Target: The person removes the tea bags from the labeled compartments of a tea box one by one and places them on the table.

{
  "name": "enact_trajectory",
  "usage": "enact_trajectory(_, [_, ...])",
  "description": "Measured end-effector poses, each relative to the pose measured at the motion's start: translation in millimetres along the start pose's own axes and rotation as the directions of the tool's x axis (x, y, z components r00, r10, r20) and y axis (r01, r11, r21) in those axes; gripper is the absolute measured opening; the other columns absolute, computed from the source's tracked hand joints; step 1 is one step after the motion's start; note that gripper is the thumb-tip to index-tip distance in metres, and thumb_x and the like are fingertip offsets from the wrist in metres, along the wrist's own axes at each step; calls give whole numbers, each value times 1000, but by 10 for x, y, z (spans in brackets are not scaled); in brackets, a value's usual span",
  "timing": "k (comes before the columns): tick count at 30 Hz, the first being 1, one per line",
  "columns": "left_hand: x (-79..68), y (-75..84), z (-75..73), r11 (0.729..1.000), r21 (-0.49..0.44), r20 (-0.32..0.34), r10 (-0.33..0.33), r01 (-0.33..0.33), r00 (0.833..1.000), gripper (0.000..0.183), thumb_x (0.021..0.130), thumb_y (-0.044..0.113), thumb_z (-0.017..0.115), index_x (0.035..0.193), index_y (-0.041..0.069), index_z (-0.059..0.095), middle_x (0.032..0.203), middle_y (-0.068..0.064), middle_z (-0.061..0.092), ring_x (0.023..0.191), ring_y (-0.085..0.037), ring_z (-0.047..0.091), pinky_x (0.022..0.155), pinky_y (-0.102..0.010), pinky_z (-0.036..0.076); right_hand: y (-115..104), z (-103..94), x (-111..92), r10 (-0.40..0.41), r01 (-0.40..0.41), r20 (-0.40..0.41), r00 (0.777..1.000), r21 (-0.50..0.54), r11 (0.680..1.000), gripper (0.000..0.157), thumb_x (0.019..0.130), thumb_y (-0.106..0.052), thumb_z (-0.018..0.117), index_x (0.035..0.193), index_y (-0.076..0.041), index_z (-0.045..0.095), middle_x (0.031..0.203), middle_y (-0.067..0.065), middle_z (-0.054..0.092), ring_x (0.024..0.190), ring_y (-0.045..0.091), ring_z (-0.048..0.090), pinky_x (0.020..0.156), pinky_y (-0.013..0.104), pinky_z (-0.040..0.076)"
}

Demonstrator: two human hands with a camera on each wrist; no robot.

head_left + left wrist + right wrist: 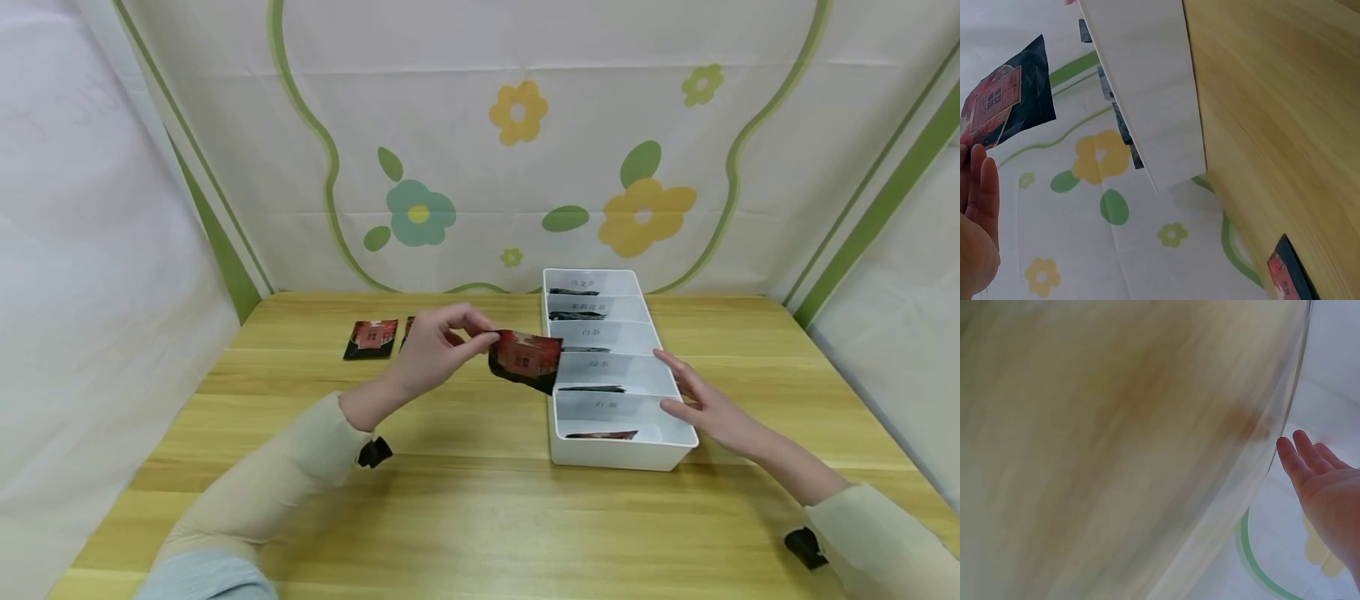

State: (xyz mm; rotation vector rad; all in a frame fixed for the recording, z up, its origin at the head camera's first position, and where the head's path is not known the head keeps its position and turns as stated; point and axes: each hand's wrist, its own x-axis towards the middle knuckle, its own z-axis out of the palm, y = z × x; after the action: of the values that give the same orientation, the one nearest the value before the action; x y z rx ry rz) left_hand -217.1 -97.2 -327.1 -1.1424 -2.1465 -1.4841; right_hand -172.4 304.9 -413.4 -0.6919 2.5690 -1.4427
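Note:
My left hand (435, 354) pinches a red and black tea sachet (527, 358) by its left corner, between thumb and fingers. This sachet hangs at the left side of a white divided box (618, 454), overlapping its rim in the head view. In the left wrist view the sachet (1013, 100) is up beside the box's white side wall (1147, 81). My right hand (716, 412) is at the box's right rim, fingers extended and fingertips right at the edge. Inside the nearest compartment lies a red sachet (603, 434); a green one (592, 388) shows in the compartment behind it.
Farther compartments hold dark sachets (577, 316), with printed labels on the dividers. Left on the wooden table (480, 525) lies a red and black sachet (371, 339); another (407, 327) is mostly hidden behind my left hand. A flowered cloth (465, 108) hangs along the back edge.

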Motion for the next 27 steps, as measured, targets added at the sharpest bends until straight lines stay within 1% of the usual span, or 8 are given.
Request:
enact_trajectory(7, [-76,-136,-210,994,54,1,-93,93,996,5,91,7,69,96,8,70,85,-2,70,71,-16,66,56,-29,52,-3,0,1,-13,13,-5,1000,0,1000,70,99,-4,53,156,-10,12,155,29,11,128,55,27,90,9,35])
enact_trajectory(10, [-99,-193,-282,990,91,15,-108,106,994,6,92,8,68,98,8,69,83,0,70,69,-14,66,55,-29,51,-6,0,1,-12,12,-6,1000,-7,1000,70,99,-4,53,156,-10,12,155,28,12,128,54,28,89,9,35])
enact_trajectory(15, [-124,-321,-370,977,190,48,-107,96,993,7,93,10,67,100,9,67,84,1,69,68,-8,64,57,-29,51,-5,0,3,-4,4,-1,1000,-5,1000,70,100,-5,53,156,-10,12,155,28,11,129,55,27,89,9,35])
enact_trajectory(20, [-124,-440,-430,966,212,79,-165,145,983,8,94,9,65,102,8,66,86,-1,68,71,-11,65,59,-30,53,2,0,3,-4,4,4,1000,2,1000,70,100,-5,53,156,-10,11,155,28,11,130,54,26,89,8,35])
enact_trajectory(21, [-119,-461,-438,965,206,86,-181,160,980,9,94,8,65,103,7,66,87,-2,68,71,-12,66,60,-31,54,4,-1,2,-5,5,4,1000,4,1000,70,100,-4,53,156,-11,11,155,28,11,130,51,27,89,8,35])
enact_trajectory(22, [-113,-482,-443,964,202,92,-194,173,977,10,94,7,65,104,6,65,87,-3,68,72,-13,66,60,-31,54,7,-1,1,-7,7,4,1000,9,1000,70,100,-4,52,156,-11,11,155,28,11,133,44,30,90,9,35])
enact_trajectory(24, [-96,-529,-450,961,196,105,-220,197,970,13,94,5,64,107,5,64,88,-4,67,73,-15,67,61,-31,55,13,-1,-2,-12,12,5,1000,19,1000,70,100,-4,52,156,-10,11,155,29,11,134,23,34,90,9,36])
enact_trajectory(27, [-63,-614,-454,952,209,122,-254,225,960,16,95,5,63,110,6,63,90,-6,67,73,-19,68,61,-29,55,22,0,-4,-24,24,5,1000,36,999,69,100,-3,51,156,-9,11,154,30,12,125,-6,35,90,10,36])
